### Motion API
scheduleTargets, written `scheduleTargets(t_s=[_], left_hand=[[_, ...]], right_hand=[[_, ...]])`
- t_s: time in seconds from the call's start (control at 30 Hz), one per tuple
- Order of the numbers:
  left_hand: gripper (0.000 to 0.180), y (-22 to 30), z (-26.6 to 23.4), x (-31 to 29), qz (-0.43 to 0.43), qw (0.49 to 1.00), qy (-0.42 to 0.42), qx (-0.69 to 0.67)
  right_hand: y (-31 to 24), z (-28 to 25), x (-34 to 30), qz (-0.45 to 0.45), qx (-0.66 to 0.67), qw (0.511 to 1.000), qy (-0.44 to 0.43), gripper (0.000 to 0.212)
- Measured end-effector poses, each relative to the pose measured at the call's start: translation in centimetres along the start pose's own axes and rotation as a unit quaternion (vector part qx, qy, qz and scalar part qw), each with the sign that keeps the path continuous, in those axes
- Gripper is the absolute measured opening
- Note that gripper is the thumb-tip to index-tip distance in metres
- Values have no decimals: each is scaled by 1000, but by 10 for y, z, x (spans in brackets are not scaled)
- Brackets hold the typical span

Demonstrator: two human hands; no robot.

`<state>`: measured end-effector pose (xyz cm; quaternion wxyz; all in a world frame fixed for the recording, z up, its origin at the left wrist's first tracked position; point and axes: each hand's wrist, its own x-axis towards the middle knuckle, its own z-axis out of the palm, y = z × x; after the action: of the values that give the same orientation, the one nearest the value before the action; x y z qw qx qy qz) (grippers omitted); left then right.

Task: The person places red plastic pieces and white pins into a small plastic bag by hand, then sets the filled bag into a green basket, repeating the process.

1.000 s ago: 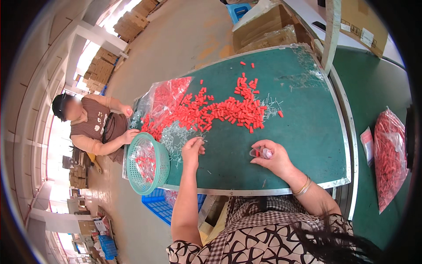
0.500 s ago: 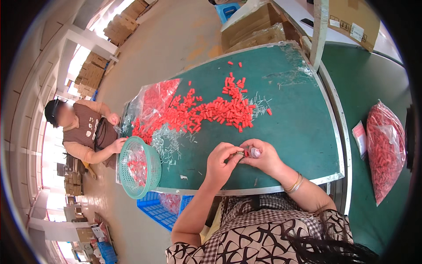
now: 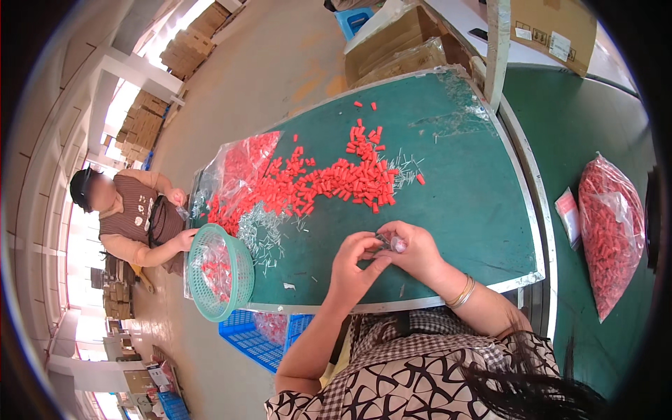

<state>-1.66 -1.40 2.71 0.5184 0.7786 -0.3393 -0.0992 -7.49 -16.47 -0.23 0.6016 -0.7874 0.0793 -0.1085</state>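
Both my hands meet above the near edge of the green table (image 3: 469,203). My right hand (image 3: 420,253) is closed round a small clear plastic bag (image 3: 397,245), which bunches up between thumb and fingers. Its contents are mostly hidden. My left hand (image 3: 355,266) has its fingers curled, with fingertips and thumb pinching at the same bag's other end. Beyond them spreads a pile of red plastic caps (image 3: 336,180), perhaps wall plugs. Thin silver screws or pins (image 3: 259,234) lie heaped left of my hands, with a smaller cluster (image 3: 404,168) by the pile's right end.
A green basket (image 3: 245,269) of bagged red pieces stands at the table's left corner, where a co-worker (image 3: 150,217) rests a hand. A large clear bag (image 3: 245,157) of red pieces lies behind. Below is a blue crate (image 3: 252,339); at right, a full bag (image 3: 610,231).
My fingers have shifted on the small bag, and the red piece seen between my hands before is now covered. My left thumb reaches further toward my right hand. The view has shifted slightly.
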Motion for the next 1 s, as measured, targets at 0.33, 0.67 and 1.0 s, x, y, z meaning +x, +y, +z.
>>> scheduleTargets(t_s=[0.33, 0.67, 1.0], left_hand=[[10, -6, -20, 9, -120, 992, -49, -5], [11, -27, -40, 19, -178, 976, -68, -105], [23, -71, -31, 30, -118, 958, -40, 258]], right_hand=[[2, -2, 1, -71, 15, 996, -43, 37], [8, 1, 3, 46, 81, 996, -14, 18], [11, 2, 5, 109, 75, 991, 23, 16]])
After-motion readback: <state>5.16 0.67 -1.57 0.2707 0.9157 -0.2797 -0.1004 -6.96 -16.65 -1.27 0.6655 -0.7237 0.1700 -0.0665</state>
